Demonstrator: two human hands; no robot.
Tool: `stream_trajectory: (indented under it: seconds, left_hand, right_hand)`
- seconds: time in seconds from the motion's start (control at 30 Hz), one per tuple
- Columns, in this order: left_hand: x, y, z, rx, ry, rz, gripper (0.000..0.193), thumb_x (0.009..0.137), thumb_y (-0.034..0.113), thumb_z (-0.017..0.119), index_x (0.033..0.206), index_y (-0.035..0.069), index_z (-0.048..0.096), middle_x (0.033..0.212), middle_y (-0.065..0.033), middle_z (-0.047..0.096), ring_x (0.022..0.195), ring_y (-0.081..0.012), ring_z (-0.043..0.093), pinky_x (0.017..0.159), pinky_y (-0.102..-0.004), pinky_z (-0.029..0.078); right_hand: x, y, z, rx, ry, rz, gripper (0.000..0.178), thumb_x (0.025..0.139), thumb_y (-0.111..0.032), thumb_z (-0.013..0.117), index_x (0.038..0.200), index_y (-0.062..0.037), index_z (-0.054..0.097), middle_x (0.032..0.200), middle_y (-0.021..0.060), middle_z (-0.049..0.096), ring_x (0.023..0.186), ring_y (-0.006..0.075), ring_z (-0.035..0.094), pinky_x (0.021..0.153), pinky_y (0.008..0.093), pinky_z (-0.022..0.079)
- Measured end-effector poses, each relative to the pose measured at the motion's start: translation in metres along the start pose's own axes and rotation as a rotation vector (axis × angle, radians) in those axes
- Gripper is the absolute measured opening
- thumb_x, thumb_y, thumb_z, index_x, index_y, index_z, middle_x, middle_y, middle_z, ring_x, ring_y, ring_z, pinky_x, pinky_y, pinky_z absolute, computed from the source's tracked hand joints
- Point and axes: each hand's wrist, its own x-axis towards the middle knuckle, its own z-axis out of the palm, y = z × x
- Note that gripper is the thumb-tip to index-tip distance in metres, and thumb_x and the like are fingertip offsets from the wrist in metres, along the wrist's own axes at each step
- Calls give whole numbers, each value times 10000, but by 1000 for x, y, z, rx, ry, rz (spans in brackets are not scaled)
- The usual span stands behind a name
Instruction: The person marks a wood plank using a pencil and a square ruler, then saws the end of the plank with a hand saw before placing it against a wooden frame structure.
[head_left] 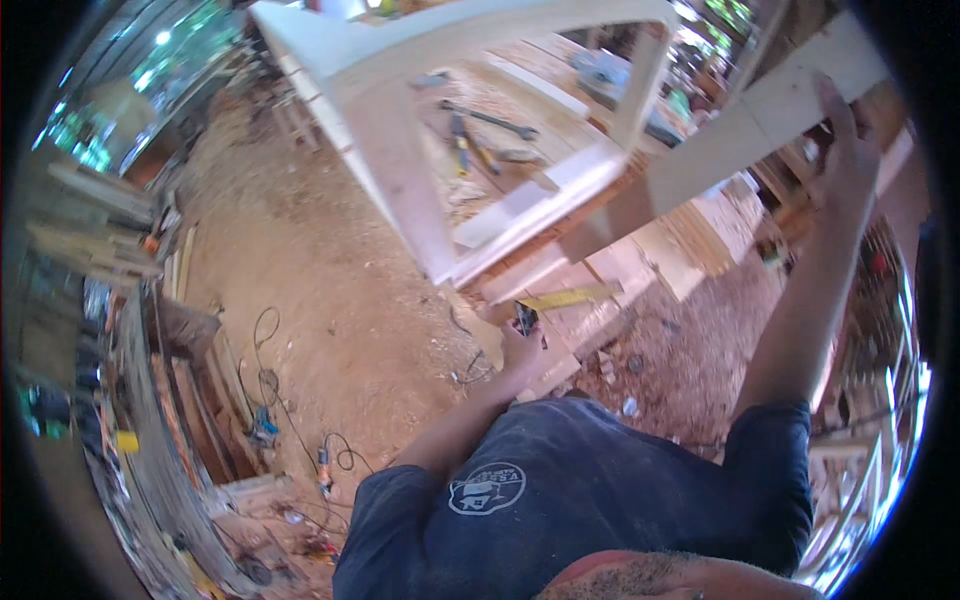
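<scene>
Low in the middle, my left hand (522,347) is closed around the dark body of what looks like a tape measure (525,318). Its yellow blade (572,297) sticks out to the right over the planks. My right hand (848,145) reaches far up to the right and grips the edge of a long pale wooden board (730,130). That board slants down left to the lower corner of a pale wooden frame (400,165), which stands on the plank bench (590,325).
Inside the frame's opening lie a dark wrench (490,120) and pliers with yellow-and-black handles (460,145). Timber (185,420) is stacked along the left. A corded power tool (324,470) lies on the dirt floor (340,340) with its cable looped.
</scene>
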Motion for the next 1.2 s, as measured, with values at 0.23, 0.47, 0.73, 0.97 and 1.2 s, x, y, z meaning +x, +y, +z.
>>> stream_trajectory:
  seconds: [0.23,0.47,0.73,0.97,1.2]
  left_hand:
    - [12,-24,-29,152,-149,366,484,922,113,768,1353,-22,594,1234,-119,695,1158,-242,662,1018,-370,524]
    - [-18,5,-213,118,69,103,349,1007,131,677,1326,-10,663,1288,-128,713,1181,-223,674,1017,-381,519]
    - [-62,137,-157,598,-464,505,843,805,403,882,1509,133,506,1303,-235,686,1214,-418,664,1018,-532,526]
    - [-50,19,-163,650,-445,450,878,791,342,854,1563,176,470,1285,-242,699,1183,-457,673,987,-545,545]
    - [-33,19,-143,893,-405,210,883,801,379,832,1577,194,453,1334,-231,675,1186,-444,671,956,-579,552]
  right_hand:
    - [-93,40,-23,216,-61,328,360,978,-257,752,1227,0,709,1020,74,763,842,134,718,734,279,573]
    - [-198,77,8,336,-66,769,290,1022,-193,676,1211,26,680,979,80,747,770,143,712,678,313,613]
    - [-357,100,73,532,-281,1195,293,1063,-232,642,1243,-1,657,1052,84,740,832,196,726,766,387,625]
    - [-414,107,38,-134,-604,1130,723,893,-235,875,1480,18,537,1081,39,649,987,135,640,885,291,544]
    - [-328,67,-24,-181,-635,909,472,979,-68,714,1421,51,598,1077,94,711,924,161,684,856,319,571]
